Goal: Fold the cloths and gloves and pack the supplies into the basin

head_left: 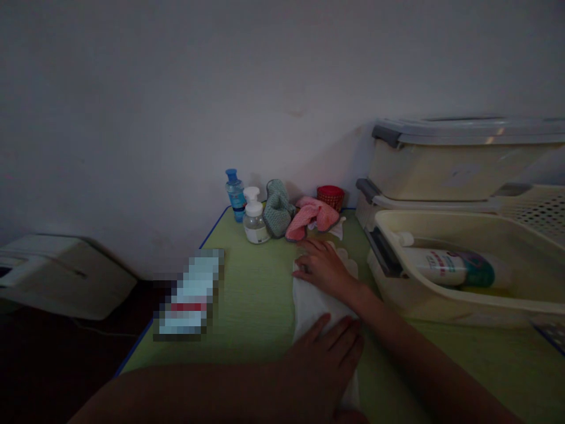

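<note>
A white cloth with a scalloped far edge lies lengthwise on the green tabletop. My left hand rests across its near part, with the fingers stretched out and spread. Farther up, my right hand lies over the cloth near the scalloped edge, fingers apart and palm down. Both hands touch the cloth, and neither grips anything that I can see. Part of the cloth is hidden under the hands and forearms.
At the back stand a blue bottle, a clear pump bottle, a grey-green cloth, a pink cloth and a red basket. A cream bin holding a large bottle is on the right. A blurred-out device lies left.
</note>
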`<control>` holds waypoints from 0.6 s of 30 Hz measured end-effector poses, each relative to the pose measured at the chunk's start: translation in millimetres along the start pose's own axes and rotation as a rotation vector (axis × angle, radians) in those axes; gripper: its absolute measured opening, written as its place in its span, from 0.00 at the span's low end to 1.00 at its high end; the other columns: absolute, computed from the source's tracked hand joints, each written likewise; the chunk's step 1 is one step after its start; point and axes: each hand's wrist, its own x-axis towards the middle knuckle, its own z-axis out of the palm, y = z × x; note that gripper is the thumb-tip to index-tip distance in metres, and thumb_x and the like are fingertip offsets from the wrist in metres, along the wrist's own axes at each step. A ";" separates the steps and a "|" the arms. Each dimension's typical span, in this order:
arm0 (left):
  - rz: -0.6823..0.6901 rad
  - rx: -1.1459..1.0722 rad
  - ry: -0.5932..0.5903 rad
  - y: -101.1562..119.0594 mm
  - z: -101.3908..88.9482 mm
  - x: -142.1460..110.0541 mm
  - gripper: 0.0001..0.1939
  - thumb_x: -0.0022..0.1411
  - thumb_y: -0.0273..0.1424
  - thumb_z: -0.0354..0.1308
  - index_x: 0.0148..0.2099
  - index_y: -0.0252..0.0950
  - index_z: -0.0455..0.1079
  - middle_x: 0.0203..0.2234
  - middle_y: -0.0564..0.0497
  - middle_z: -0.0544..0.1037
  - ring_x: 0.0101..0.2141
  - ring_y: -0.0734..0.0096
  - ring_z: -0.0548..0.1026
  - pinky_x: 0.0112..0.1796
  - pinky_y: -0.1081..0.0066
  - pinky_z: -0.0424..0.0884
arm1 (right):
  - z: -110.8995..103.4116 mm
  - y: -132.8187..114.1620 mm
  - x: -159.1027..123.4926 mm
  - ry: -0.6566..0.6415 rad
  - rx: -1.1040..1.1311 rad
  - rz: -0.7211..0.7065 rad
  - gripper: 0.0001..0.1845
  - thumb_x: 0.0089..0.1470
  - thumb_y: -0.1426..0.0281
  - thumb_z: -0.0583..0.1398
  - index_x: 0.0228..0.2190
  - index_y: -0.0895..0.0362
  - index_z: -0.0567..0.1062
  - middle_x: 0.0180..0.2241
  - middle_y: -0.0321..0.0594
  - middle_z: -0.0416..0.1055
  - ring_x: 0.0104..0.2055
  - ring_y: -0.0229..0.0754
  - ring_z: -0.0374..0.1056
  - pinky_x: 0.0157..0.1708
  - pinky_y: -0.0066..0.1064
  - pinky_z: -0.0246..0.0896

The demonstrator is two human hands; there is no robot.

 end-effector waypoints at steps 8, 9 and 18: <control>-0.006 -0.022 -0.013 1.5 -3.1 0.1 0.36 0.64 0.46 0.37 0.64 0.23 0.39 0.62 0.37 0.44 0.62 0.63 0.38 0.60 0.61 0.37 | 11.3 2.5 -16.2 0.028 0.075 0.140 0.19 0.44 0.58 0.63 0.39 0.52 0.76 0.58 0.48 0.56 0.60 0.60 0.46 0.53 0.59 0.41; -0.008 -0.033 -0.019 1.5 -3.2 0.7 0.37 0.64 0.46 0.37 0.64 0.23 0.39 0.62 0.37 0.43 0.62 0.62 0.38 0.60 0.60 0.37 | 12.7 3.2 -16.9 0.027 0.094 0.164 0.19 0.44 0.58 0.63 0.39 0.51 0.76 0.58 0.48 0.54 0.61 0.60 0.45 0.53 0.59 0.41; 0.005 -0.082 -0.083 -4.9 8.4 7.7 0.40 0.61 0.48 0.39 0.64 0.23 0.37 0.62 0.34 0.41 0.62 0.56 0.38 0.59 0.52 0.40 | 14.1 4.1 -15.7 -0.034 0.147 0.190 0.20 0.44 0.59 0.63 0.39 0.55 0.74 0.56 0.51 0.57 0.60 0.59 0.47 0.52 0.60 0.40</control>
